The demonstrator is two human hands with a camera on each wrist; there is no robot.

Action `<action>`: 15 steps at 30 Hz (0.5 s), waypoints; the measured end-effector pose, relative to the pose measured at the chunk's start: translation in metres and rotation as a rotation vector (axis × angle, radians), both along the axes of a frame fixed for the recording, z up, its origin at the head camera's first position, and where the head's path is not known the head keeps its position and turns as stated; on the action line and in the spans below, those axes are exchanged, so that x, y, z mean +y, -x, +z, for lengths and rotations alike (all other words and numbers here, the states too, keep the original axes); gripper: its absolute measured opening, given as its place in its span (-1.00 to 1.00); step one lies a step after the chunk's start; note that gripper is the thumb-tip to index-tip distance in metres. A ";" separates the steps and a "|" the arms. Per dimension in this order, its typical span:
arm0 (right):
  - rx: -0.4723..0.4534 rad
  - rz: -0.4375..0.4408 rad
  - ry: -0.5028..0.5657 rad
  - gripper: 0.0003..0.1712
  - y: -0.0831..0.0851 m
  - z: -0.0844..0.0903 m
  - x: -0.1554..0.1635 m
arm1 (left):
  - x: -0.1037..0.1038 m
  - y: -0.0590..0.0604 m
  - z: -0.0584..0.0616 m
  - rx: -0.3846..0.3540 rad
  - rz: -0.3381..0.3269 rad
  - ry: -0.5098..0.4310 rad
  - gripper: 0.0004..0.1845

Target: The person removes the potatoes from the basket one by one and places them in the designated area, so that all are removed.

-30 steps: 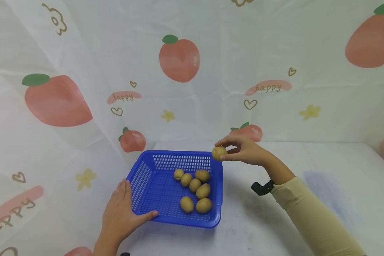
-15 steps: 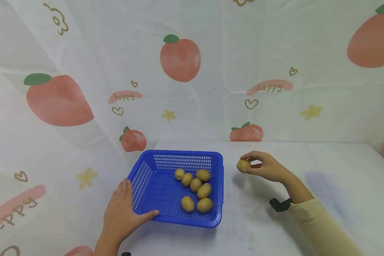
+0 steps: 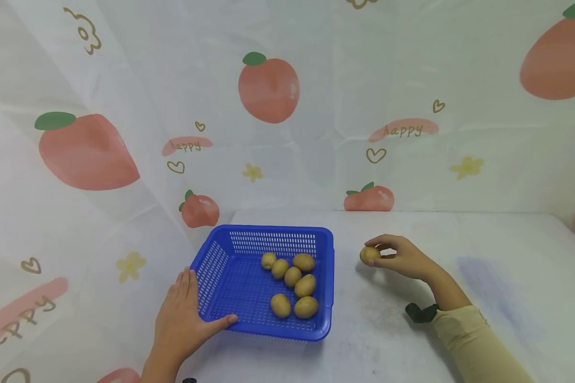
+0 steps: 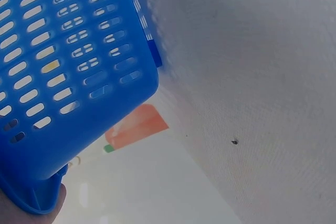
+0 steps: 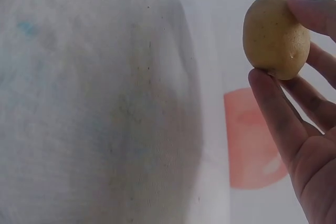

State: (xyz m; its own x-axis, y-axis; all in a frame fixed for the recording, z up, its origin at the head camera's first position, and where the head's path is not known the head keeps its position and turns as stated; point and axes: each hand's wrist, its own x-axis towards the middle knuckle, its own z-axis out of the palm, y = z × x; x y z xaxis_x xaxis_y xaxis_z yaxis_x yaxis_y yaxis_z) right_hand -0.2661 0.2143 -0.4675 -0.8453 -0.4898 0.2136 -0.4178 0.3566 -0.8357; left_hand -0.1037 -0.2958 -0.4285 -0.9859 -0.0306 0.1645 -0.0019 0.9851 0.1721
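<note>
In the head view, my right hand [image 3: 402,258] pinches a potato [image 3: 369,256] between thumb and fingertips, right of the blue basket [image 3: 329,276]. A shadow lies under this potato, and the right wrist view shows the potato [image 5: 275,38] held off the white surface. My left hand [image 3: 179,319] rests against the basket's near left corner. Its fingers lie straight along the left side, and the thumb reaches over the front rim. Several potatoes [image 3: 293,277] lie inside, toward the basket's right. The left wrist view shows the slotted basket wall [image 4: 58,66] and little of the hand.
A white tabletop [image 3: 364,340] carries the basket. Behind and to the left hangs a white sheet [image 3: 316,175] printed with fruit, hearts and flowers. A dark strap piece [image 3: 421,314] sits at the right wrist.
My right hand has carried its potato from above the basket's far right corner to the right and lower, over the tabletop. The left hand, the basket and its potatoes stay in place.
</note>
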 end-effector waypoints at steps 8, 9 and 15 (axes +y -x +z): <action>-0.007 0.001 -0.012 -0.54 0.002 -0.003 0.002 | 0.000 -0.001 -0.001 -0.009 0.014 -0.002 0.61; -0.009 0.001 -0.015 -0.54 0.003 -0.004 0.002 | 0.000 -0.001 -0.001 -0.009 0.014 -0.002 0.61; -0.018 0.001 -0.027 -0.53 0.003 -0.006 0.004 | -0.001 0.001 -0.003 -0.005 0.012 0.009 0.62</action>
